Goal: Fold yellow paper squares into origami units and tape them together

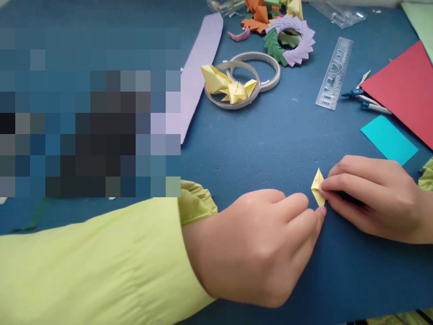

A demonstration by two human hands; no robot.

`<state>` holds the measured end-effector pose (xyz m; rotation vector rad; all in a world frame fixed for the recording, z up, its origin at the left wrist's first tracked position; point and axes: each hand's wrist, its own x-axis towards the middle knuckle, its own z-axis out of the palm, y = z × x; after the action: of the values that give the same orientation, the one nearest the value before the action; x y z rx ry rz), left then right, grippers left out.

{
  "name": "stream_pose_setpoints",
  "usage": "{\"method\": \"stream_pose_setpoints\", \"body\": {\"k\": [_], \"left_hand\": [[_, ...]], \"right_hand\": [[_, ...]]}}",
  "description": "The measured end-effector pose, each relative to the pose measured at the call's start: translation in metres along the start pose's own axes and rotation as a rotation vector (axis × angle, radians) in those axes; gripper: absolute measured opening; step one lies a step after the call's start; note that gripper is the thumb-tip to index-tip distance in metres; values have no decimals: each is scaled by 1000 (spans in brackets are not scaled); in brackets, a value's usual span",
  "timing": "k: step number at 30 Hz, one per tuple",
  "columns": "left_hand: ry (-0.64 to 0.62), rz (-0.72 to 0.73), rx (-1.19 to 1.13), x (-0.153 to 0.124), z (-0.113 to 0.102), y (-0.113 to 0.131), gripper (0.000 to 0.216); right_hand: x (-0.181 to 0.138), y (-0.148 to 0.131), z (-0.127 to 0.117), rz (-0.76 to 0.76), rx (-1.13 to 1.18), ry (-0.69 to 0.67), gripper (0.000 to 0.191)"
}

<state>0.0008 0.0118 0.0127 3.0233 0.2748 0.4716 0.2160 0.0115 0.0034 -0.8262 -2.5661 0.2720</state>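
- Between the two hands, at their fingertips, sits a small folded yellow paper (317,186), a slim diamond standing on end as I see it, with a crease down its upper half.
- The right hand (379,198) has it pinched at the right edge between thumb and forefinger, its other fingers curled and the wrist coming in from the right.
- The left hand (257,248) reaches across, knuckles up and fingers bent, a fingertip at the paper's lower point; whether it grips there I can't tell.
- A lime-yellow sleeve (101,262) covers the left forearm down to the wrist.
- Under it all is a blue tabletop (287,144), a little scuffed.
- Just beyond the right hand lies a turquoise paper (389,139), near a red sheet (406,85) and a clear ruler (334,74).
- Farther back, two tape rolls (277,74) overlap, with yellow folded pieces (237,92) lying over the front one.
- Behind them rest a lilac-and-green paper ring (306,43) and orange folded pieces (260,16).
- To the left runs a long lilac strip (203,67), beside a blurred-out patch.
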Motion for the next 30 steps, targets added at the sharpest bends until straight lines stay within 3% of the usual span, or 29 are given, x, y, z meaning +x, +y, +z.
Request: {"method": "stream_pose_setpoints", "body": {"k": [9, 17, 22, 27, 30], "left_hand": [[157, -264, -57, -4, 3, 0, 25], [31, -73, -27, -1, 1, 0, 27], [112, -209, 41, 0, 5, -1, 25], [149, -253, 50, 0, 8, -2, 26], [161, -269, 17, 0, 8, -2, 26]], "right_hand": [[1, 1, 1, -10, 18, 0, 9], [0, 1, 2, -21, -1, 17, 7], [1, 2, 0, -22, 14, 11, 9], [4, 6, -4, -55, 39, -78, 13], [4, 7, -4, -33, 6, -67, 11]]}}
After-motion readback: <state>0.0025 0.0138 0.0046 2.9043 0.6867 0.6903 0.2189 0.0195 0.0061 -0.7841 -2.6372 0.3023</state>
